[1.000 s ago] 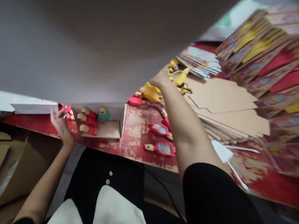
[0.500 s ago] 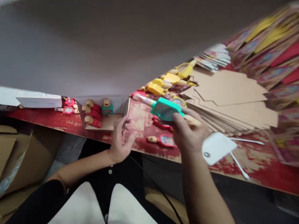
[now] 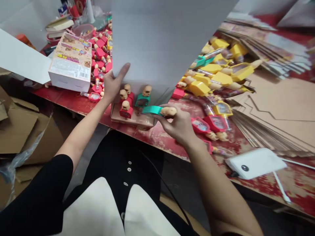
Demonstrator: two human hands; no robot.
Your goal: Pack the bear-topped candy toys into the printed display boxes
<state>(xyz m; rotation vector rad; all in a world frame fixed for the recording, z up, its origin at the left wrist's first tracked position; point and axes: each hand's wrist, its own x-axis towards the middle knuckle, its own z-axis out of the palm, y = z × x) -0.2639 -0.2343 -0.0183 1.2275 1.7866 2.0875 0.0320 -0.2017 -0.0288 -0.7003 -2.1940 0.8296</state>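
Note:
An upright open carton stands at the table's front edge with its tall white lid raised. My left hand grips the carton's left side by the lid, thumb on the white face, other fingers mostly hidden. Inside the carton are several red toys and a green toy, each with a tan animal-head top. My right hand is closed on another green toy by its tan head, tilted over the carton's front right part. Its lower end is hard to make out.
Yellow toys heap right of the carton, with red toys nearer. Flat cardboard sheets and a white phone-like device with cables lie further right. A closed printed box and more red toys are at left.
My right hand has carried the green toy left to the carton and turned it. My left hand has moved from the carton's right front to its left side. The view has shifted.

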